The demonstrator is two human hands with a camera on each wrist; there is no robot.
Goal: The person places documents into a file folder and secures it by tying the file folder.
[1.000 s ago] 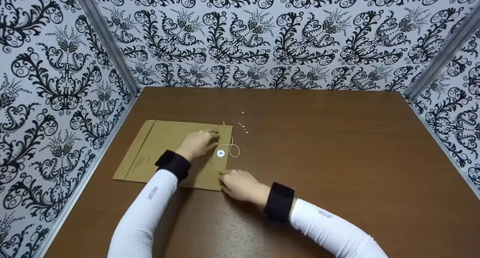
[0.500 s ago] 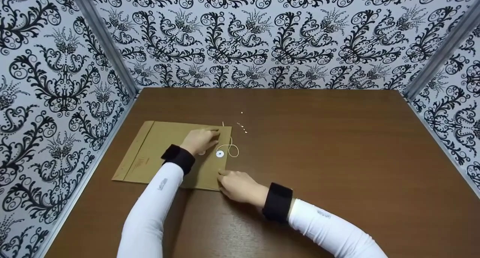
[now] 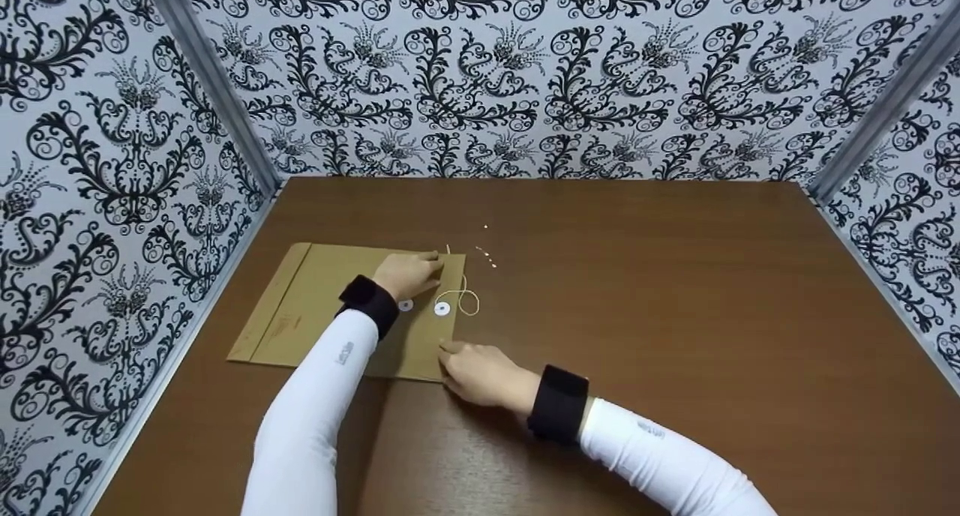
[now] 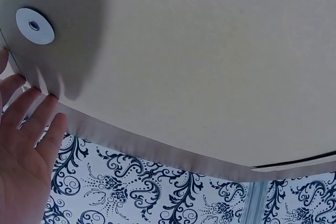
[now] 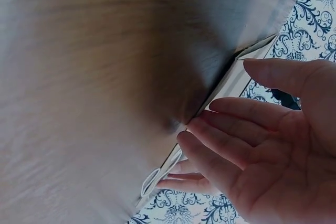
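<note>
Sliding a little farther along, the left hand (image 3: 409, 274) is now lying nearer the far edge of the flat brown paper envelope (image 3: 315, 306), so a second small white round paper button (image 3: 406, 305) is showing by the black wrist band where the hand was covering it a second ago. Its fingers are lying straight and flat, pressing the fold of the flap, holding nothing. The right hand (image 3: 480, 373) is staying at the near right corner of the envelope, fingers also straight, touching the edge. The envelope is lying with its long side running left to right on the dark brown wooden table (image 3: 675, 313), and the flap end is just under both hands. The thin white string (image 3: 466, 300) is looping beside the other white button (image 3: 442, 309), between the two hands, nearer the left one. The left wrist view is showing one button (image 4: 34, 25) close up by the fingertips (image 4: 37, 98); the head view is showing both.
</note>
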